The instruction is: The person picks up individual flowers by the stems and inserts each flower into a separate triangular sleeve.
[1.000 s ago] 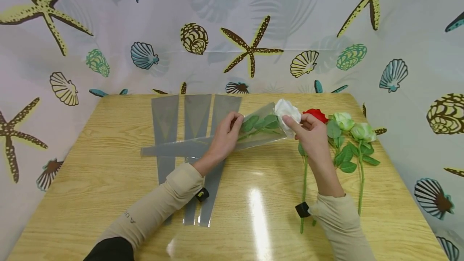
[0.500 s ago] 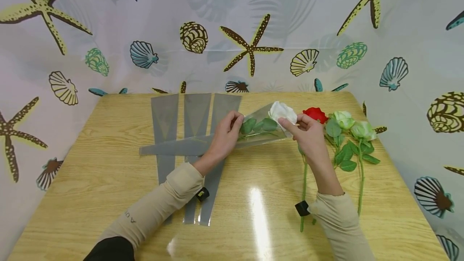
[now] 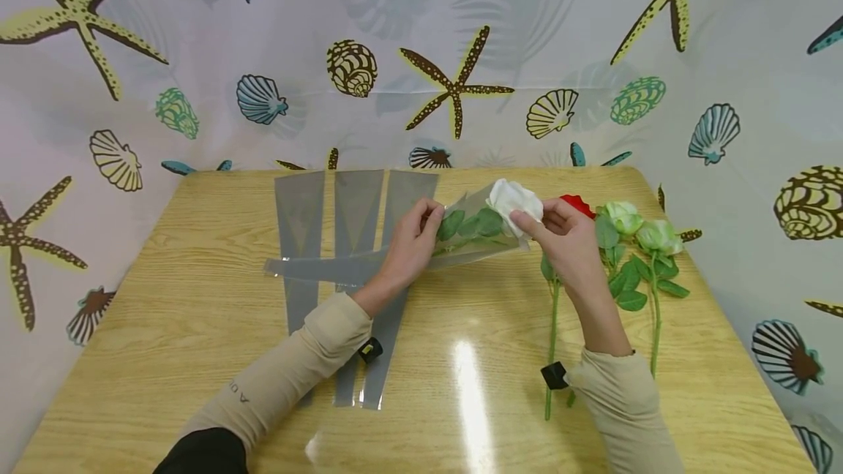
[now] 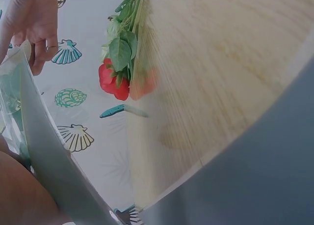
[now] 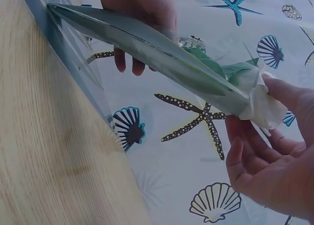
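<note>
A white rose (image 3: 512,203) with green leaves lies inside a clear tapered plastic sleeve (image 3: 329,269), its bloom at the wide mouth. My left hand (image 3: 411,243) grips the sleeve and the stem within it, around the middle. My right hand (image 3: 569,247) holds the bloom at the sleeve's mouth, thumb on the near side of the petals. In the right wrist view, the fingers (image 5: 245,146) curl beneath the white bloom (image 5: 267,104), and the sleeve (image 5: 147,48) slants up and left from it. The sleeve's narrow tail reaches left over other sleeves.
Several flat clear sleeves (image 3: 299,203) lie side by side on the wooden table (image 3: 178,298). At the right are a red rose (image 3: 581,205) and two pale green roses (image 3: 658,238), stems toward me. A patterned cloth (image 3: 303,35) hangs behind the table.
The rose has drawn slightly left, deeper into the sleeve, with my right hand shifting left and then back. The sleeve's tail has moved a little right and up. My left hand keeps its grip.
</note>
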Tool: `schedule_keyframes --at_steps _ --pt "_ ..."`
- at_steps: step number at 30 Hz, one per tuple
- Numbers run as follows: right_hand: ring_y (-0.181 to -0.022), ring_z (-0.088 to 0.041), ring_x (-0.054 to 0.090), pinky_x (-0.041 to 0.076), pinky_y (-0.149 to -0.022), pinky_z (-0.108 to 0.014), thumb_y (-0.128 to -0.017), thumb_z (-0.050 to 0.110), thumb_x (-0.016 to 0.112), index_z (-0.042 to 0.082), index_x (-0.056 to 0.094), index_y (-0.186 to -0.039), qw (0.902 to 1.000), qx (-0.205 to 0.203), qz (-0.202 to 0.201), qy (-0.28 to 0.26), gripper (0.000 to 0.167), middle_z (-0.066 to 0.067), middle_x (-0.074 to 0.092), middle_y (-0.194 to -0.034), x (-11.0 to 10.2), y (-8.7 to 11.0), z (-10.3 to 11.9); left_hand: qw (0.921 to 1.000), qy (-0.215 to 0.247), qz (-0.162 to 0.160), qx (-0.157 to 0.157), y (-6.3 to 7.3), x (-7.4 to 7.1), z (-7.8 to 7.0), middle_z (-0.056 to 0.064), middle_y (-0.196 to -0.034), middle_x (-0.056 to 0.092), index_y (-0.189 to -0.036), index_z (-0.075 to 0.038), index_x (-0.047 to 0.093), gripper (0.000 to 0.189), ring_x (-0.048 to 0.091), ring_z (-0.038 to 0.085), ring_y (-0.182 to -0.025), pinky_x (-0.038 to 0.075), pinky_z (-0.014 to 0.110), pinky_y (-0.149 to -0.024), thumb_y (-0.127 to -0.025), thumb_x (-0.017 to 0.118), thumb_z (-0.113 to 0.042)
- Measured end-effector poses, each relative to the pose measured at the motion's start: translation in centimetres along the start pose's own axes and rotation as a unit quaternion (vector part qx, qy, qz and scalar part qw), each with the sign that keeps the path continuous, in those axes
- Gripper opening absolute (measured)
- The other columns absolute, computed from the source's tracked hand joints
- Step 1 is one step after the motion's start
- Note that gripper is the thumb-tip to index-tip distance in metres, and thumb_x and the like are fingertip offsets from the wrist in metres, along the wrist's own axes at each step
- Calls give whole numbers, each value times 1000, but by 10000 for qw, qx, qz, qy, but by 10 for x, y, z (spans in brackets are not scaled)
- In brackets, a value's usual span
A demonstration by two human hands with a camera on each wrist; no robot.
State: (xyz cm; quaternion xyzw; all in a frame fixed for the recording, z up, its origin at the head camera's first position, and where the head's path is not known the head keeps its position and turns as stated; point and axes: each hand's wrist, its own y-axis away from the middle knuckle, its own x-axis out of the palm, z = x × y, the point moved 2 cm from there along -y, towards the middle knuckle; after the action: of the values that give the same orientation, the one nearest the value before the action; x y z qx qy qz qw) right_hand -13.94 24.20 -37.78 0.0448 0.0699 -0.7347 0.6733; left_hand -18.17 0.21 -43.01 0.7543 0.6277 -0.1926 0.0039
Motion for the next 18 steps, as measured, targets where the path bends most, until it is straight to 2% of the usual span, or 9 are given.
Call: schedule_keyframes --at_steps 5,8,15,18 --pt "-89 -5 71 59 -78 -17 -96 24 79 16 70 -107 9996 -175 -10 -215 16 12 75 -100 2 0 0 10000 10 17 -83 0 0 -1 5 -84 54 -115 -10 62 28 49 21 -71 41 31 -69 -115 44 -30" --pt "-87 -5 70 58 -77 -19 -98 28 77 15 71 -112 9997 -210 80 -35 19 15 76 -98 1 -1 -2 9999 -31 5 -141 0 -1 -1 5 -85 56 -115 -10 63 28 51 20 -72 42 31 -69 -115 44 -30" --pt "-94 -3 67 55 -81 -18 -106 40 64 4 64 -140 9974 -184 381 577 50 19 72 -100 -1 -1 -4 9999 -59 -46 -143 0 -2 -2 5 -83 56 -116 -9 64 28 49 20 -71 42 31 -69 -115 45 -29" --pt "-99 -3 65 55 -85 -15 -110 45 54 0 60 -145 9970 -153 388 657 57 18 68 -106 -1 -1 -3 9999 -68 -51 -133 -1 -2 -3 5 -83 55 -117 -9 64 28 49 19 -70 41 31 -69 -115 45 -29"
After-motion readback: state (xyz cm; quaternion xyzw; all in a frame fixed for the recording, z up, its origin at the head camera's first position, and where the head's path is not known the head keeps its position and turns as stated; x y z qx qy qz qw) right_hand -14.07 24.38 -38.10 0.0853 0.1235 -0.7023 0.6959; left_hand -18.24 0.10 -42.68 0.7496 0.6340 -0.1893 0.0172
